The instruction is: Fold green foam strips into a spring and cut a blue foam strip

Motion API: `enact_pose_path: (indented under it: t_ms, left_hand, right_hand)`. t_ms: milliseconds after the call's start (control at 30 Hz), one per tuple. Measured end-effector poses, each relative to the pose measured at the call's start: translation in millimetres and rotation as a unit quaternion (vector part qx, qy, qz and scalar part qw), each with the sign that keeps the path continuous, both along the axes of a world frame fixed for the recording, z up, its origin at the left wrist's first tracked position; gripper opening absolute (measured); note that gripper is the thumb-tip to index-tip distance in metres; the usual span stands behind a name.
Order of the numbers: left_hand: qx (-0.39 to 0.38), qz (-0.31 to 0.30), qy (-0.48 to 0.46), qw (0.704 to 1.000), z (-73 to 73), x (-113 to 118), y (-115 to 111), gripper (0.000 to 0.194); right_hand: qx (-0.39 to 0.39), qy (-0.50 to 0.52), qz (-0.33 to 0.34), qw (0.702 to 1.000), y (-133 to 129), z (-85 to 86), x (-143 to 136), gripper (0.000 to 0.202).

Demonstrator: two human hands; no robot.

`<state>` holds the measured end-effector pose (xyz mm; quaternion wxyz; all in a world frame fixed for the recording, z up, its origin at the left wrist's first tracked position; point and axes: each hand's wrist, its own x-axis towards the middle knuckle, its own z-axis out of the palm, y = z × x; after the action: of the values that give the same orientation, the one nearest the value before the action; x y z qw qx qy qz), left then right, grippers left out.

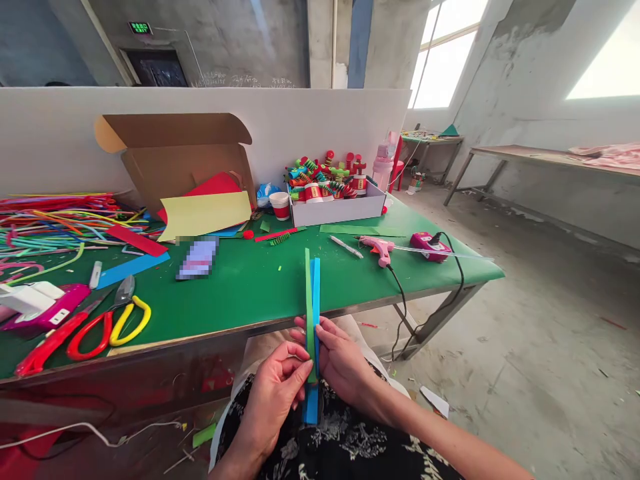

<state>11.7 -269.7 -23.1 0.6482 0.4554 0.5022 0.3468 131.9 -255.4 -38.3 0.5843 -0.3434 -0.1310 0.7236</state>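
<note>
Above my lap, two long narrow strips of paper run lengthwise away from me. The green paper strip point(309, 300) lies partly over the blue paper strip point(311, 407), whose near end sticks out below. My left hand point(283, 380) pinches the green strip near its lower end between thumb and fingers. Higher up, my right hand point(343, 350) grips the blue strip by its right edge, with the thumb on top. At the far end the two strips stand slightly apart.
On the green table point(260, 287) lie scissors point(95, 333), yellow-handled pliers point(131, 310), a pink glue gun point(379, 250) with a trailing cord, and a white pen point(346, 247). Behind are colourful pipe cleaners point(65, 223), paper cups point(280, 205) and a white box point(340, 212) of crafted figures.
</note>
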Motion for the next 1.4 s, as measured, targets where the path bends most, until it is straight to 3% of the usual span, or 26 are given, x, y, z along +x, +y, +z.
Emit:
enact_pose_path:
  t_ms: [200, 467, 667, 1400]
  left_hand:
    - [-0.002, -0.071, 0.017, 0.997, -8.6, -1, 1, 0.042]
    - [-0.002, -0.064, 0.016, 0.998, -9.8, -1, 2, 0.042]
    - [0.041, -0.066, 0.035, 0.996, -12.4, -1, 2, 0.038]
    - [0.057, -0.074, 0.017, 0.995, -18.2, -2, 1, 0.039]
  right_hand:
    - [0.004, 0.025, 0.008, 1.0, 2, -2.2, 0, 0.014]
    - [0.008, 0.013, -0.006, 1.0, 0, -1.7, -2, 0.032]
    - [0.022, -0.027, -0.003, 0.999, -1, -1.5, -5, 0.041]
    - [0.016, -0.04, -0.012, 0.999, -2, -0.8, -7, 0.046]
